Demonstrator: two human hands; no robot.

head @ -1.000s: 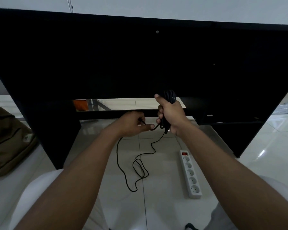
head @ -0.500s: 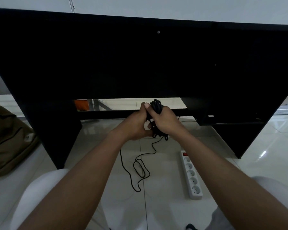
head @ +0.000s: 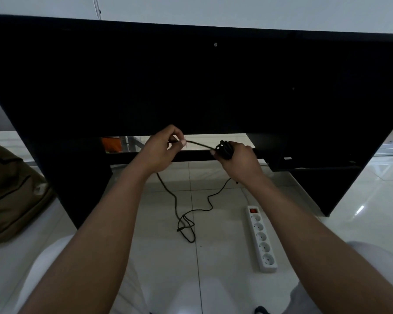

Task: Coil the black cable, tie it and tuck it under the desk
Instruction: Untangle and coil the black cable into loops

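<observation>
Item: white tiled floor (head: 216,282), glossy, nearest the viewer. On it lies a white power strip (head: 262,241) with a red switch, right of centre.

Item: black cable (head: 186,223). The loose slack lies in a tangle on the tiles just left of the strip, with two runs rising from it, one to each hand.

Item: left hand (head: 161,150), fingers and thumb pinching the cable. Item: right hand (head: 238,159), fist closed round the wound coil (head: 225,149).

Change: half a second ago both hands met at the coil. Now the left hand is drawn off to the left, and a short straight stretch of cable spans the gap. Judgement: a fresh length is being pulled out for another wrap. Coiling is unfinished, and tying and tucking are not yet begun.

Item: desk (head: 191,87), black, its dark panel filling the middle distance.

Item: brown bag (head: 9,189), far left on the floor. An orange object (head: 110,143) shows through the gap below the desk, too small to identify. Beyond is a pale wall (head: 236,10).
</observation>
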